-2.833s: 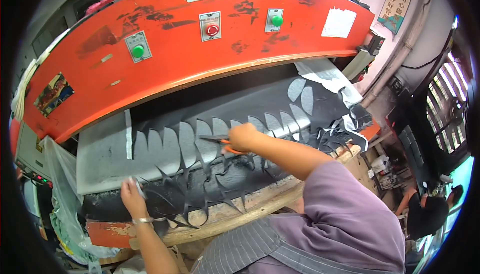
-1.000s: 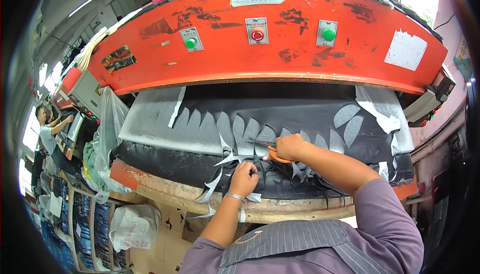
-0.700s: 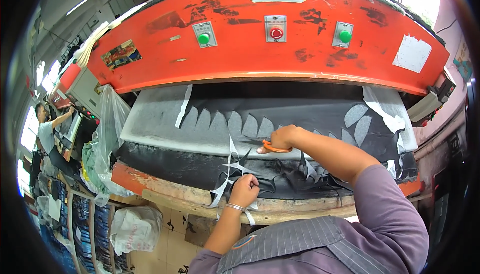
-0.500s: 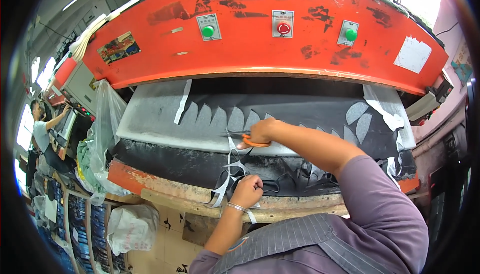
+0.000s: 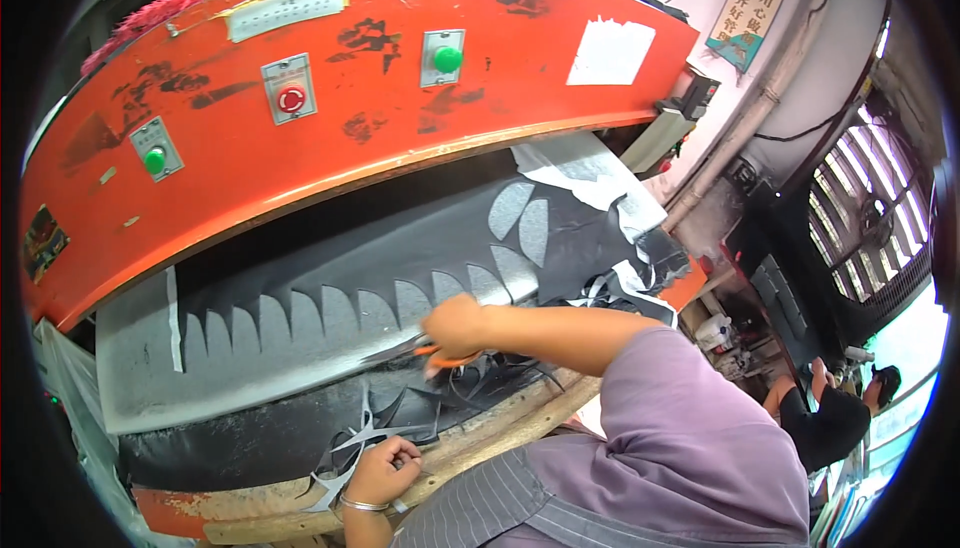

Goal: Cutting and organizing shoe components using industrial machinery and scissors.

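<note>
Orange-red machine panel (image 5: pixel 380 93) fills the upper left of the head view, carrying three buttons: two green ones (image 5: pixel 154 161) and one red one (image 5: pixel 291 99). One co-worker (image 5: pixel 840 418) in dark clothing shows at the lower right, well apart from the person's two hands.

Across the middle of the frame, a black sheet (image 5: pixel 300 238) lies on a grey pad (image 5: pixel 135 348) on the wood-edged worktop (image 5: pixel 500 420). Along its near edge run roughly ten pointed scallops; the right arm hides part of the row. Two grey leaf-shaped patches (image 5: pixel 511 210) sit upper right of centre; whether they are holes or loose pieces, I cannot tell.

The right hand (image 5: pixel 460 328), near the centre, is closed around one pair of orange-handled scissors (image 5: pixel 432 353), blades pointing left. The left hand (image 5: pixel 388 464), at lower centre, has its fingers curled over pale offcut strips (image 5: pixel 365 433); I cannot tell whether it grips one.

Work looks partway along: the scalloped edge is already shaped and offcuts lie in front, too tangled to count, while the broad area behind appears uncut. More scraps (image 5: pixel 630 283) lie bunched at the sheet's right end.
</note>
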Action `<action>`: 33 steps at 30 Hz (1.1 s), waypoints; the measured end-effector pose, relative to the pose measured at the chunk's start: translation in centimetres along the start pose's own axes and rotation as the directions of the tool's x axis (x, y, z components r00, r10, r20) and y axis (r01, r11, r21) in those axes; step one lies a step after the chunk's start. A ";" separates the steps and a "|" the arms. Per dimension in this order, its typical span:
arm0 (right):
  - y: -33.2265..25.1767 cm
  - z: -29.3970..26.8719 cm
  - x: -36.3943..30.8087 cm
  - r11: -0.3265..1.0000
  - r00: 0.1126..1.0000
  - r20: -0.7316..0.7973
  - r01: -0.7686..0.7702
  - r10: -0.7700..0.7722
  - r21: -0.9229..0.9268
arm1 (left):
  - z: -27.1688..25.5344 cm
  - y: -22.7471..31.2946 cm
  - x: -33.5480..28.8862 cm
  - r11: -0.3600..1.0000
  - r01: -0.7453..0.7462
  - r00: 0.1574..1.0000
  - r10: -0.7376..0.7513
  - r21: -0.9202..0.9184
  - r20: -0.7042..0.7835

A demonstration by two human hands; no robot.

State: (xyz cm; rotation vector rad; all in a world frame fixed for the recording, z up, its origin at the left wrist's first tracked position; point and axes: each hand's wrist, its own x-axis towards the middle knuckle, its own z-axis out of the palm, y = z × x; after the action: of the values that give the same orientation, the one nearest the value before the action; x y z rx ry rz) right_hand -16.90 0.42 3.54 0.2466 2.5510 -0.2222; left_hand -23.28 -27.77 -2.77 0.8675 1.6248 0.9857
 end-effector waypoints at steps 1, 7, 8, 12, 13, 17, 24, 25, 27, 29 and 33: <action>2.3 0.2 -2.1 0.996 0.996 -0.040 -0.083 0.083 0.019 | 0.1 0.3 0.0 1.000 -0.011 1.000 0.011 0.011 0.014; 14.5 0.5 -13.7 0.790 0.783 -0.111 -0.599 0.612 0.133 | 0.6 4.6 -0.2 0.855 -0.161 0.944 0.279 0.494 -0.175; 16.2 0.4 -14.6 0.726 0.724 -0.069 -0.681 0.687 0.095 | 0.9 5.6 0.0 0.714 -0.174 0.860 0.446 0.678 -0.248; 21.7 0.5 -14.8 0.705 0.709 0.027 -0.704 0.705 0.085 | 2.8 10.4 3.2 0.674 -0.195 0.756 0.566 0.713 -0.328; 22.6 0.6 -13.9 0.716 0.722 0.026 -0.689 0.691 0.107 | 3.7 11.6 4.4 0.671 -0.181 0.754 0.564 0.719 -0.337; 25.2 0.5 -9.6 0.768 0.771 -0.059 -0.618 0.634 0.166 | 10.0 15.0 10.7 0.736 -0.432 0.826 0.555 0.521 -0.099; 31.5 1.7 -11.1 0.903 0.892 -0.144 -0.422 0.429 0.079 | 22.2 14.7 21.2 0.746 -0.240 0.899 0.413 0.621 -0.149; 33.0 1.7 -12.1 0.916 0.899 -0.181 -0.401 0.398 0.024 | 23.0 14.2 21.8 0.739 -0.259 0.873 0.455 0.622 -0.177; 36.2 1.0 -13.5 0.905 0.874 -0.267 -0.425 0.405 -0.018 | 24.3 13.3 22.7 0.820 -0.023 0.858 0.310 0.572 -0.410; 39.0 -0.2 -13.7 0.891 0.848 -0.311 -0.454 0.429 -0.007 | 24.6 12.6 23.6 0.946 -0.032 0.858 0.191 0.323 -0.477; 41.7 -1.4 -11.4 0.862 0.840 -0.415 -0.462 0.350 -0.207 | 24.6 11.9 25.2 0.986 -0.086 0.810 -0.013 -0.141 -0.586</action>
State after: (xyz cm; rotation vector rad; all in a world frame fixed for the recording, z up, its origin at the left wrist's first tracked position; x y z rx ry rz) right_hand 1.02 39.63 6.61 0.7710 2.7625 0.4160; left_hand -4.54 4.21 -5.56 0.4997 2.0053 1.4965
